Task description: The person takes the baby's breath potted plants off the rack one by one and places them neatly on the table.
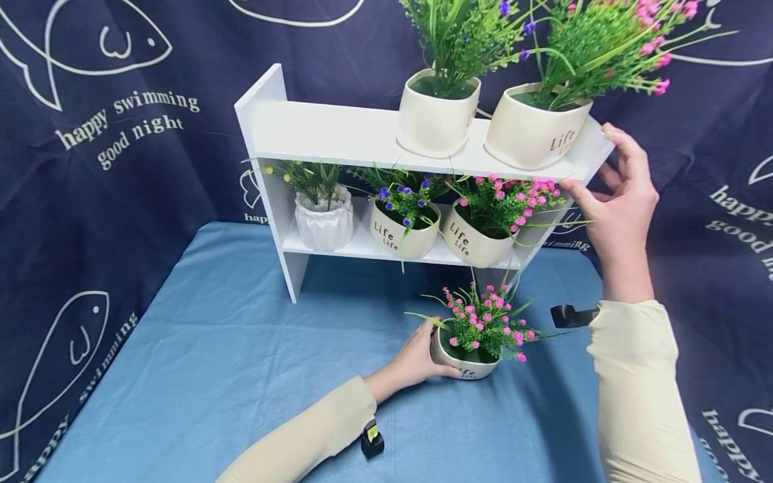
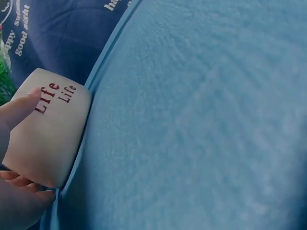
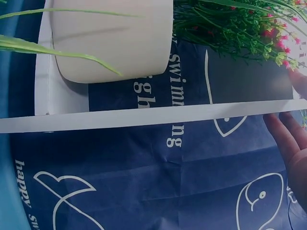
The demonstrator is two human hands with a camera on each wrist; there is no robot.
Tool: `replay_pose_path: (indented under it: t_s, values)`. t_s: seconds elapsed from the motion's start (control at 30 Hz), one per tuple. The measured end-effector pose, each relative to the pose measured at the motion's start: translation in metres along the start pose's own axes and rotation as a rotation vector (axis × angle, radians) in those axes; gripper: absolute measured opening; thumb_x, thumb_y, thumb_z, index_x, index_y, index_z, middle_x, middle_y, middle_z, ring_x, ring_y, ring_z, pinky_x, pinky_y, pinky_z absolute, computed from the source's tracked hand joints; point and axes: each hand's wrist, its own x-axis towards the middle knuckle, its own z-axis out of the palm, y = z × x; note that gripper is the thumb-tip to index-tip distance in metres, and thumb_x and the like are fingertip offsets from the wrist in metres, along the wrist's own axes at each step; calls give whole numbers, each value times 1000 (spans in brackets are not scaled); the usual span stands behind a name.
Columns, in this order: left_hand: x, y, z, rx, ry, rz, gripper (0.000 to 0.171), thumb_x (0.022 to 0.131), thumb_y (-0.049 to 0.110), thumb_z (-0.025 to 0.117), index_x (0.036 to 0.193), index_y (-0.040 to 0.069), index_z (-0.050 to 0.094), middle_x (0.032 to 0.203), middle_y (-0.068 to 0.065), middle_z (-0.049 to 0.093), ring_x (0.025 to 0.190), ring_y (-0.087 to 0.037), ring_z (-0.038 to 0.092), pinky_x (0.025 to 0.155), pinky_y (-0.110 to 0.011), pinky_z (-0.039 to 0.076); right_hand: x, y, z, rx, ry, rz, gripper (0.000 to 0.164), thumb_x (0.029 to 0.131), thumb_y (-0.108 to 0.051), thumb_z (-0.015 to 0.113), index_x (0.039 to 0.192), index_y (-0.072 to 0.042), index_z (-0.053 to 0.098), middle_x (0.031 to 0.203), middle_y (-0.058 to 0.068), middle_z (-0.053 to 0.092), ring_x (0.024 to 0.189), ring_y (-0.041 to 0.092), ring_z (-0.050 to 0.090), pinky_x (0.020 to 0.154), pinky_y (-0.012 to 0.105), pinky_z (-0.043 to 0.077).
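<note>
In the head view my left hand (image 1: 417,359) grips a cream potted plant (image 1: 468,369) with pink flowers, in front of the shelf on the cloth. Its thumb lies across the "Life" lettering, and other fingers show at the far side of the pot (image 2: 53,129) in the left wrist view. My right hand (image 1: 625,201) holds the right end of the white two-tier shelf (image 1: 332,127), thumb at the front edge and fingers further back. The right wrist view shows fingers (image 3: 288,139) against the outside of the side panel (image 3: 158,115).
Two cream pots, one with blue flowers (image 1: 437,117) and one with pink (image 1: 531,131), stand on the upper tier. Below are a white ribbed pot (image 1: 324,218) and two cream pots (image 1: 401,231). Blue cloth (image 1: 241,376) covers the table; a dark printed curtain (image 1: 181,40) hangs behind.
</note>
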Motion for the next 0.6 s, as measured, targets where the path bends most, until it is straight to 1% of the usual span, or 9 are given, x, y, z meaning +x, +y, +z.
replay_pose_path:
  t_s: [0.1, 0.2, 0.3, 0.43, 0.53, 0.6]
  values:
    - [-1, -1, -4, 18, -15, 16, 95, 70, 38, 86, 146, 7, 37, 143, -11, 50, 131, -26, 49, 108, -40, 43, -1, 1, 0, 21, 1, 8, 69, 72, 3, 80, 134, -15, 55, 145, 1, 52, 124, 16, 59, 71, 8, 53]
    - [-2, -3, -9, 19, -22, 21, 89, 72, 35, 85, 145, 7, 42, 143, -10, 51, 132, -25, 49, 109, -37, 42, -1, 0, 2, 30, 0, 13, 69, 72, 3, 81, 133, -15, 56, 145, 0, 52, 125, 16, 58, 71, 7, 53]
    - [-2, -3, -12, -22, -43, 9, 85, 74, 30, 84, 144, 7, 44, 143, -10, 52, 131, -24, 50, 108, -32, 44, -1, 0, 4, 49, 0, 18, 69, 71, 3, 81, 133, -15, 56, 144, 1, 52, 125, 17, 58, 70, 8, 53]
    - [-1, 1, -11, -35, -65, 1, 84, 74, 29, 84, 145, 7, 43, 144, -11, 51, 129, -23, 53, 104, -24, 46, 0, 0, 3, 52, 2, 12, 69, 71, 3, 81, 133, -15, 56, 144, 2, 52, 125, 17, 58, 70, 8, 53]
    - [-1, 3, -9, -3, -74, 3, 85, 75, 34, 82, 145, 8, 42, 144, -10, 52, 127, -21, 55, 102, -22, 47, 0, 0, 2, 23, 9, 5, 69, 71, 3, 81, 133, -15, 56, 144, 2, 52, 124, 16, 59, 70, 7, 53]
    - [-1, 4, -8, 20, -77, 8, 87, 76, 36, 82, 147, 8, 40, 146, -10, 50, 129, -22, 53, 104, -24, 46, -1, 0, 2, 11, 11, 7, 69, 72, 3, 81, 134, -16, 56, 144, 2, 52, 123, 16, 59, 70, 7, 53]
